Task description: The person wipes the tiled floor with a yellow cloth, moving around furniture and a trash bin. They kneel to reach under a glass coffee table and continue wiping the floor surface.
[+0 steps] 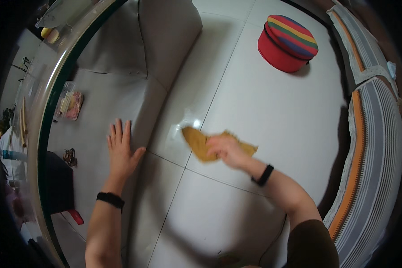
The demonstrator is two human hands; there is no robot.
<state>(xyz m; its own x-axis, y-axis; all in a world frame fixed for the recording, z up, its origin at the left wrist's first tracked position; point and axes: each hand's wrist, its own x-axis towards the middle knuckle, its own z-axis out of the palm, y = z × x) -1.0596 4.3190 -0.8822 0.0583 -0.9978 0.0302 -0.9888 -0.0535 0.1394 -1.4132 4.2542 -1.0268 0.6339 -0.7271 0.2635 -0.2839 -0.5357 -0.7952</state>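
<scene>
My right hand (pixel 226 150) grips a mustard-yellow cloth (pixel 196 142) bunched under the fingers. Both are slightly blurred over the glossy white floor tiles (pixel 227 197), and I cannot tell how much of the cloth touches them. Palm down, my left hand (pixel 122 150) lies on the edge of a grey leather-like surface (pixel 100 134), fingers spread and nothing held. Each wrist wears a black band. A clear plastic box (pixel 69 102) with pinkish contents stands on the grey surface beyond my left hand.
A glass tabletop's edge (pixel 47 107) curves above the grey surface at left. Scissors (pixel 69 157) and a dark bag-like item (pixel 58 187) lie below it. A round red stool (pixel 281 50) with a striped top stands far right. A striped-covered seat (pixel 372 150) lines the right side.
</scene>
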